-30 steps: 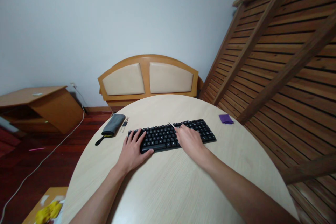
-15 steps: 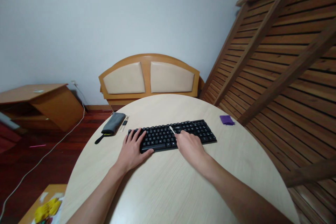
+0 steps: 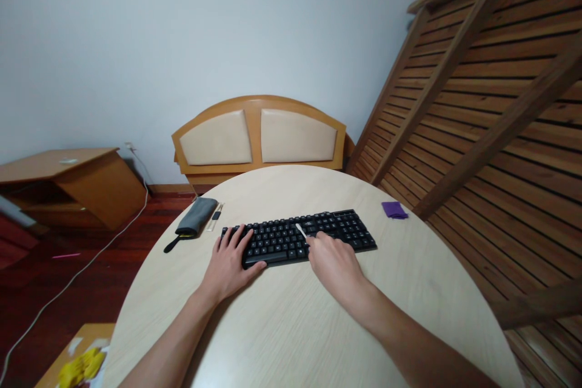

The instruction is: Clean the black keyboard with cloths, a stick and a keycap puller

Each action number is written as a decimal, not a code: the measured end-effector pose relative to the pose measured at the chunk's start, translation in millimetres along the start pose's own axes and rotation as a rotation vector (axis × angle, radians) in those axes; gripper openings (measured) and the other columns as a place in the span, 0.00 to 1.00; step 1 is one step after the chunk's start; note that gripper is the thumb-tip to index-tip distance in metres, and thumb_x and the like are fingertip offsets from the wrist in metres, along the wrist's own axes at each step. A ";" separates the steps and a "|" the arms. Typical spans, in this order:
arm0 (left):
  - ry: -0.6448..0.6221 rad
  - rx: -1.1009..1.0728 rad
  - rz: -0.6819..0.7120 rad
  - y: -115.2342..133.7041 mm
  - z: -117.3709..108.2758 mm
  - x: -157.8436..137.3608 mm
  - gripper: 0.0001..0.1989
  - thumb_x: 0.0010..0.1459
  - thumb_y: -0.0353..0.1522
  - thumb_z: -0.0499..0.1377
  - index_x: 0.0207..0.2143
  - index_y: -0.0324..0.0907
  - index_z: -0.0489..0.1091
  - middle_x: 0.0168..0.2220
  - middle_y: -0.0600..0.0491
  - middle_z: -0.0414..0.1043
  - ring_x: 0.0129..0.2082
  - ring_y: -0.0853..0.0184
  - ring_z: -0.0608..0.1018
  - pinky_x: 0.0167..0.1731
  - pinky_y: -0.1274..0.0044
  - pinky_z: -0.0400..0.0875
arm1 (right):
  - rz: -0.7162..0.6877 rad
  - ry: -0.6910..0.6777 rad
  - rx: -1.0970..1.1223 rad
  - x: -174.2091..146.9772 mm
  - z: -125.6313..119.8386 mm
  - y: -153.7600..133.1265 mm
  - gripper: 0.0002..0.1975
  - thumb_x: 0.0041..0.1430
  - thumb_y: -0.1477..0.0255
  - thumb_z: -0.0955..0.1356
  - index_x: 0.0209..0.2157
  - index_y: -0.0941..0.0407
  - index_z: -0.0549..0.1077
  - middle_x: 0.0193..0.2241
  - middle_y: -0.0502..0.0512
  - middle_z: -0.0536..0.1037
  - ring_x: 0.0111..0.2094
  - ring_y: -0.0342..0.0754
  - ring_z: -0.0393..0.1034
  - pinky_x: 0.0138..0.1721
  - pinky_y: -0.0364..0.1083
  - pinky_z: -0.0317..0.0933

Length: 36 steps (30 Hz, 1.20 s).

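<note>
A black keyboard lies on the round pale wooden table. Spread fingers of my left hand rest over its left end, the thumb along the front edge. Over the right half, my right hand is closed around a white cotton swab. The swab's tip points up and left, at the keys; whether it touches them I cannot tell. Left of the keyboard lie a grey pouch with a black loop and, beside it, a few thin white sticks with a dark band.
A folded purple cloth lies at the table's right side. Behind stands a wooden headboard; slatted wood panels lean at right. On the lower left, yellow gloves sit on a low board, and a cable crosses the floor.
My right hand and the swab have shifted slightly to the right along the keys. My left hand stays on the keyboard's left end. The whole view has moved a little.
</note>
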<state>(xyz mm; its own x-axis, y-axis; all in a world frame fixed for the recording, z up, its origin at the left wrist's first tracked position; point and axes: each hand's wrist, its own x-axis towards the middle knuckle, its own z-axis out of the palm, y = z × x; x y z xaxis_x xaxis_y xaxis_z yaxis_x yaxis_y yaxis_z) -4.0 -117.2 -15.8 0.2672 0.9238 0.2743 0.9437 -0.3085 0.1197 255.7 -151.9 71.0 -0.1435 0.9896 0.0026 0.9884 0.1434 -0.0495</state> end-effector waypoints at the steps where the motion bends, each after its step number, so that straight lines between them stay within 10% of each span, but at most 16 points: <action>1: 0.000 -0.003 0.002 0.1 0.0 -0.1 0.41 0.58 0.55 0.58 0.68 0.44 0.60 0.71 0.45 0.54 0.69 0.42 0.55 0.65 0.52 0.53 | -0.001 0.004 0.014 1.1 0.0 -1.6 0.16 0.67 0.80 0.61 0.44 0.57 0.79 0.40 0.62 0.80 0.39 0.52 0.79 0.36 0.44 0.67; 36: 0.001 0.005 0.006 1.5 -1.6 -0.3 0.41 0.59 0.54 0.58 0.68 0.43 0.59 0.71 0.45 0.53 0.70 0.43 0.54 0.65 0.53 0.52 | -0.113 -0.025 -0.166 -40.3 22.7 -7.5 0.21 0.64 0.85 0.62 0.56 0.60 0.73 0.42 0.64 0.79 0.34 0.50 0.79 0.31 0.42 0.69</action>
<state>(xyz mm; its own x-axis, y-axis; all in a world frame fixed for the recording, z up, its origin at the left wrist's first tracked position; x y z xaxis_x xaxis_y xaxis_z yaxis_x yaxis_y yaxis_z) -3.0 -118.3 -14.2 0.2728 0.9218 0.2755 0.9430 -0.3129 0.1135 253.0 -193.0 48.6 -0.2531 0.9671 -0.0263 0.9602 0.2545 0.1149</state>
